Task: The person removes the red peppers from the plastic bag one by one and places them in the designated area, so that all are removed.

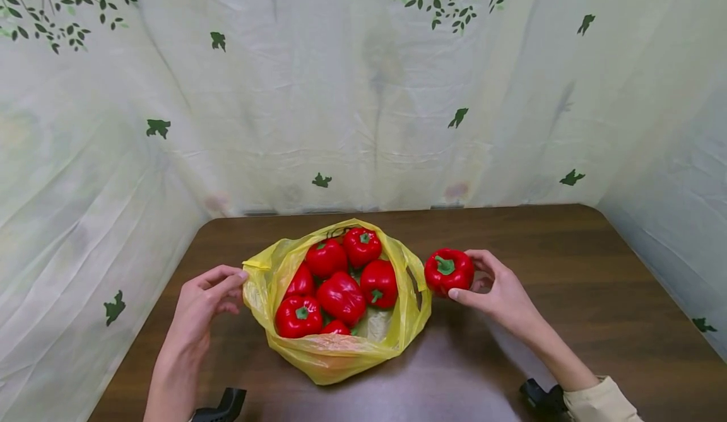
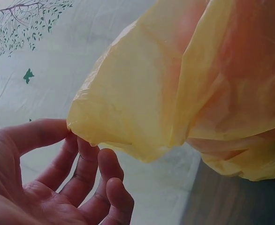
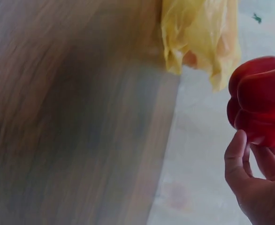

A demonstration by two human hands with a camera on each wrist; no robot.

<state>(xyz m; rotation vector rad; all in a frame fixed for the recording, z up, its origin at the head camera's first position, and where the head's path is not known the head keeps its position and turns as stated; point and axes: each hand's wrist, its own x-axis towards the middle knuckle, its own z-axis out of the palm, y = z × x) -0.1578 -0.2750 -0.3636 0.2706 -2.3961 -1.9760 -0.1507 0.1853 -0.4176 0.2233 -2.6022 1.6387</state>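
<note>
A yellow plastic bag (image 1: pixel 335 362) stands open on the table with several red bell peppers (image 1: pixel 342 297) inside it. My left hand (image 1: pixel 207 299) pinches the bag's left edge between thumb and finger; the left wrist view shows this pinch at a corner of the thin yellow plastic (image 2: pixel 123 93), the other fingers loosely curled below. To the right of the bag, my right hand (image 1: pixel 502 293) holds one red bell pepper (image 1: pixel 449 272), green stem facing up toward the head camera. In the right wrist view that pepper (image 3: pixel 262 101) sits at the fingertips, near the bag's side (image 3: pixel 201 37).
The brown wooden table (image 1: pixel 568 283) extends around the bag on all sides. Behind it and at both sides hangs a pale curtain (image 1: pixel 341 94) printed with green leaves. A black wrist strap mount (image 1: pixel 542 397) shows by the right wrist, another (image 1: pixel 221 405) by the left.
</note>
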